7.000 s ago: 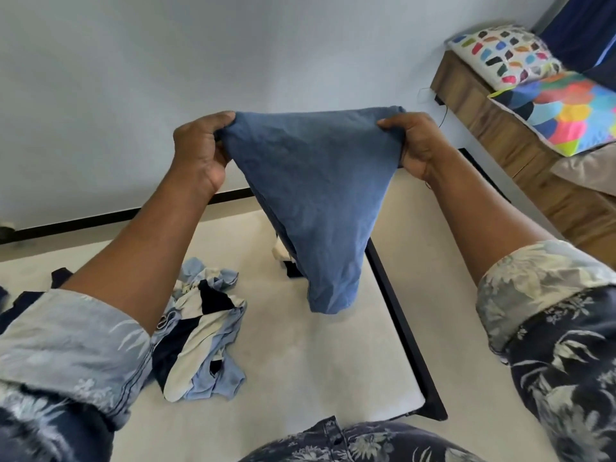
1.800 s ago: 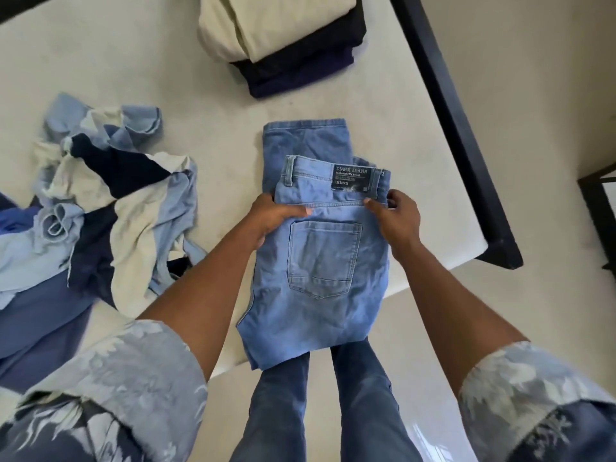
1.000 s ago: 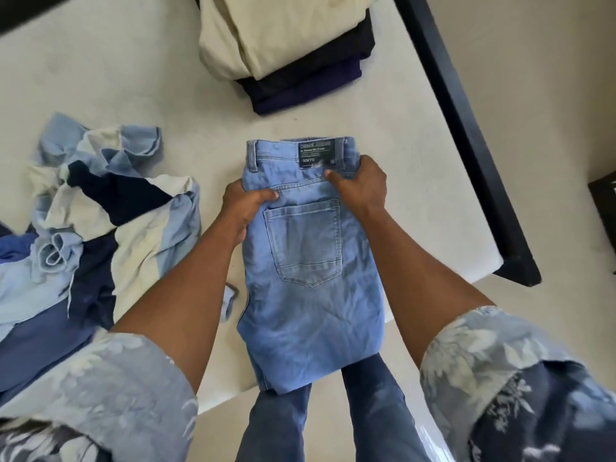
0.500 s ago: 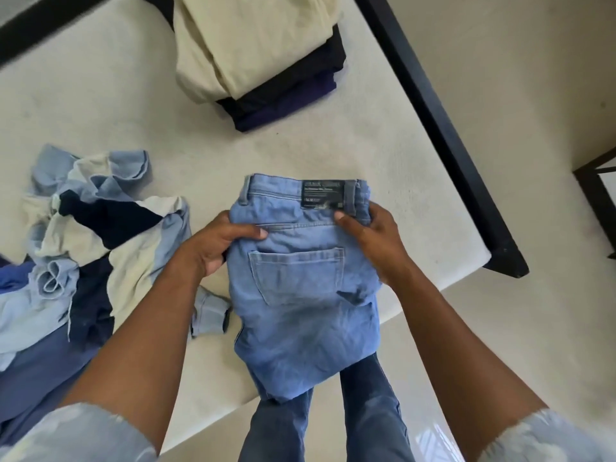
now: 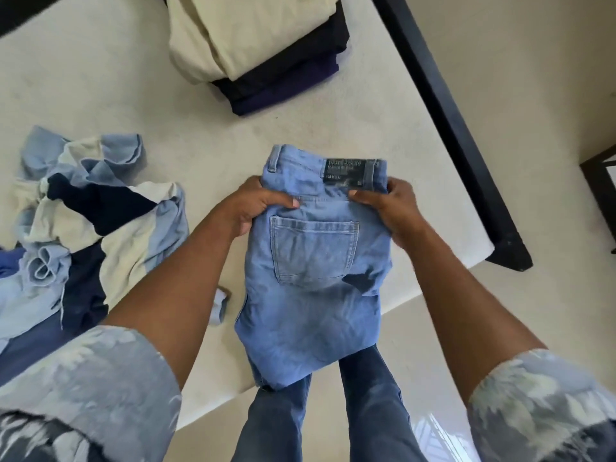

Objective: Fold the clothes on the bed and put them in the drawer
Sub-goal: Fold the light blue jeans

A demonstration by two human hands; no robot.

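Folded light blue jeans (image 5: 313, 261) with a back pocket and a black waist label hang lifted over the bed's near edge. My left hand (image 5: 256, 208) grips their left side just below the waistband, thumb on top. My right hand (image 5: 386, 208) grips the right side by the label. On the cream mattress (image 5: 133, 78), at the far middle, sits a stack of folded clothes (image 5: 253, 48), cream on top of black and purple. A crumpled heap of blue, cream and navy clothes (image 5: 83, 221) lies at the left.
The bed's black frame (image 5: 443, 115) runs along the right side to a corner at the near right. Beyond it is pale floor (image 5: 533, 78). A dark piece of furniture (image 5: 600, 181) shows at the right edge. My legs in dark jeans (image 5: 333, 411) stand below.
Both hands have closed round the folded jeans at the waist and raised them slightly off the mattress; before that they were pressing the fold flat.
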